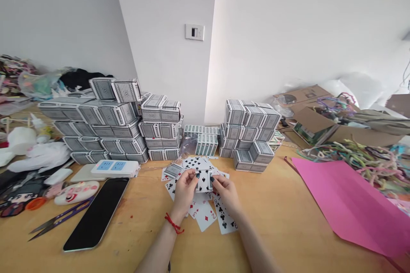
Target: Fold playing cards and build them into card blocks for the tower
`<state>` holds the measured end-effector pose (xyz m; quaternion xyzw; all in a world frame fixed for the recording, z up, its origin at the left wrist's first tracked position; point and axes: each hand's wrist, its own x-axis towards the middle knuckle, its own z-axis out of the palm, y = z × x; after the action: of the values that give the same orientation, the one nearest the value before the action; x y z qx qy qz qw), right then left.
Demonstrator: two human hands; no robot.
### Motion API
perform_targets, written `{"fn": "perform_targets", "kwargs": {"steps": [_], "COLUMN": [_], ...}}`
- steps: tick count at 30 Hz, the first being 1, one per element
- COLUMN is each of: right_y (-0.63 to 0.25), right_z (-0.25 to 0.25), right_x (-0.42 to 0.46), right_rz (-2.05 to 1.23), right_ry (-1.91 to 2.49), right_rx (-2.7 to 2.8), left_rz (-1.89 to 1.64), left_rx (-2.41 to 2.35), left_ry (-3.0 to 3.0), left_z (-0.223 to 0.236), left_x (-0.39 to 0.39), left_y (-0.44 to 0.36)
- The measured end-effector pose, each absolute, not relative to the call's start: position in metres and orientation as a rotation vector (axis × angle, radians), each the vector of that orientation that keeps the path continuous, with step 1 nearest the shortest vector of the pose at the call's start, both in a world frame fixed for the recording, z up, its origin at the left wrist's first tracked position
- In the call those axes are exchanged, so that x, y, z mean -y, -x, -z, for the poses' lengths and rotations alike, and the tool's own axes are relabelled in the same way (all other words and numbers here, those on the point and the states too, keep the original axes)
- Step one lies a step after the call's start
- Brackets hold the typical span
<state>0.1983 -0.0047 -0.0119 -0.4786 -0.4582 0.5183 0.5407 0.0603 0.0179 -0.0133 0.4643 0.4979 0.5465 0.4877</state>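
Between my two hands is a playing card (202, 182) with black spades facing me. My left hand (186, 188) pinches its left side between thumb and fingers; a red string bracelet is on that wrist. At the opposite side my right hand (225, 191) grips the same card with thumb and fingertips. Loose playing cards lie spread under and around the hands, including a two of diamonds (206, 217) and a clubs card (225, 218). Behind my left hand a small patterned card piece (173, 170) rests on the spread. Whether the held card is single or layered I cannot tell.
Folded-card block stacks stand at left (110, 130), centre-left (161, 130) and right (251, 121). Small card bundles (206, 143) sit between. A phone (98, 213), scissors (60, 219) and a power strip (115, 168) lie left; pink paper (349, 200) and yarn (358, 162) lie right.
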Motion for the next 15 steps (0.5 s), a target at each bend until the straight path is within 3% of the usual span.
{"fn": "perform_targets", "kwargs": {"steps": [6, 15], "right_y": [-0.199, -0.201], "right_z": [0.024, 0.032], "right_x": [0.003, 0.0], "right_rz": [-1.182, -1.188], "right_ry": [1.156, 1.146], "right_rx": [1.255, 1.311], "left_rz": [-1.136, -1.251], "left_rx": [-1.199, -1.3], "left_ry": [-1.401, -1.531], "left_z": [0.007, 0.006], "left_x": [-0.013, -0.014], "left_y": [-0.058, -0.061]}}
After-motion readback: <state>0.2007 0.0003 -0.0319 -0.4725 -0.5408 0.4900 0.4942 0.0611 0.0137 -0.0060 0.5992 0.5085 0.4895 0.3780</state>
